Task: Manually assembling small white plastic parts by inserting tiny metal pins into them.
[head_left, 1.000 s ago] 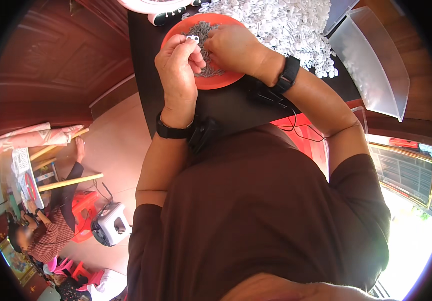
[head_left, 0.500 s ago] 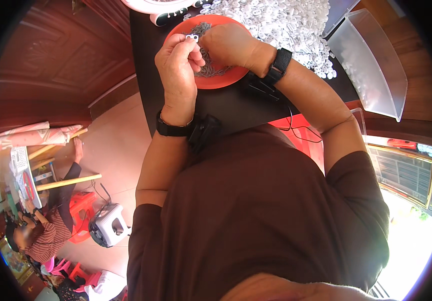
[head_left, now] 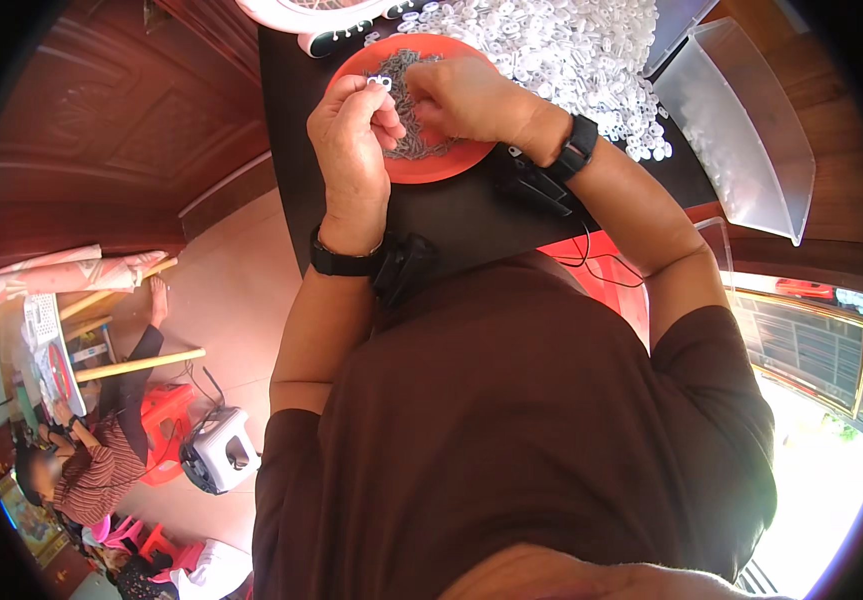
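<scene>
One orange bowl (head_left: 446, 174) stands on one black bench (head_left: 296, 150). At the bowl are two hands, one left hand (head_left: 351, 140) and one right hand (head_left: 466, 100), wearing two black wristbands (head_left: 346, 262). One white piece (head_left: 380, 82) is held over it. Grey pieces (head_left: 413, 152) inside it, and white parts (head_left: 581, 60) heaped beyond it, are too many to count.

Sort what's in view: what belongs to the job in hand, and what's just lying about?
Likely job: white piece in left hand; small grey pieces; orange bowl; white pile; plastic bin.

Apparently just lying about: pink cloth; red stool; white cloth.
</scene>
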The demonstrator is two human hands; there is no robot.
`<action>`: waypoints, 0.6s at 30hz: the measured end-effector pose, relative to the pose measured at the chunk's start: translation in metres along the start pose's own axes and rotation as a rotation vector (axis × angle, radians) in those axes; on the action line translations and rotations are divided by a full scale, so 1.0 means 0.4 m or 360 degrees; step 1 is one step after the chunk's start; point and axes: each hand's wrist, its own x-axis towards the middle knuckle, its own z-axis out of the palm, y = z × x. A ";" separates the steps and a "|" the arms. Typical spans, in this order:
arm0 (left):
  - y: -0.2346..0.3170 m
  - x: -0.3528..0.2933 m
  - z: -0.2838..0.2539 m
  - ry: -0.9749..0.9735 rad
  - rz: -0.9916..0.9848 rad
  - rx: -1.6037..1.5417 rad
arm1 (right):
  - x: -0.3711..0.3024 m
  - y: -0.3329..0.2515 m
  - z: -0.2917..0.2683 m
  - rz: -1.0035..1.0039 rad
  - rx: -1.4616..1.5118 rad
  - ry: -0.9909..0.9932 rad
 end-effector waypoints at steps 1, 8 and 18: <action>0.000 0.000 -0.001 0.0010 -0.0009 0.0000 | -0.003 -0.001 -0.015 0.0070 0.0211 -0.0055; -0.006 -0.003 0.003 -0.0037 -0.0065 0.0045 | -0.030 0.025 -0.037 0.0226 0.1007 -0.0008; -0.013 -0.012 0.015 -0.0256 -0.0140 0.0415 | -0.053 0.029 -0.078 0.0494 0.1770 0.0040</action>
